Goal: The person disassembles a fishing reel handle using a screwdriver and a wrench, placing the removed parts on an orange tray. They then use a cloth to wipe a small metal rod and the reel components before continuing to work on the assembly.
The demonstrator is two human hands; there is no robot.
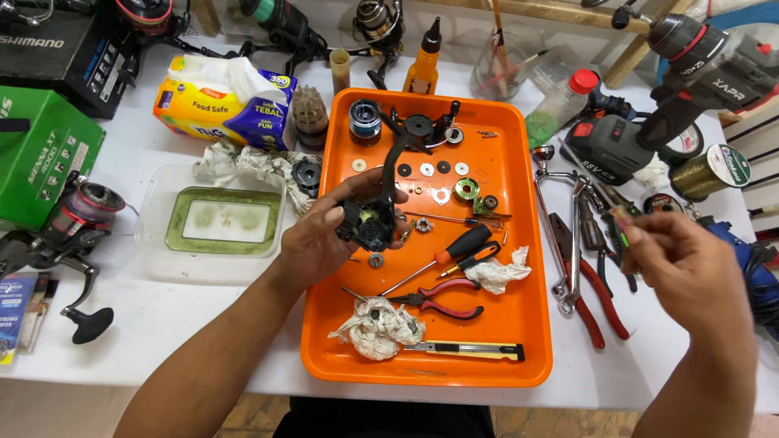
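My left hand (320,239) grips a black fishing reel body (375,212) with a greasy open gear housing, holding it above the left part of an orange tray (531,324). My right hand (677,264) hovers over the table to the right of the tray, fingers pinched on a small thin tool with a green tip (621,227); its exact kind is blurred. In the tray lie several washers and small gears (442,180), a spool (365,123), two screwdrivers (454,251), red-handled pliers (442,302), crumpled tissues (377,327) and a utility knife (475,349).
Wrenches and red-handled pliers (580,268) lie right of the tray. A cordless drill (690,77) and line spools (710,172) stand at back right. A clear dish with green liquid (219,219), a tissue pack (223,99), a green box (40,154) and another reel (77,231) sit left.
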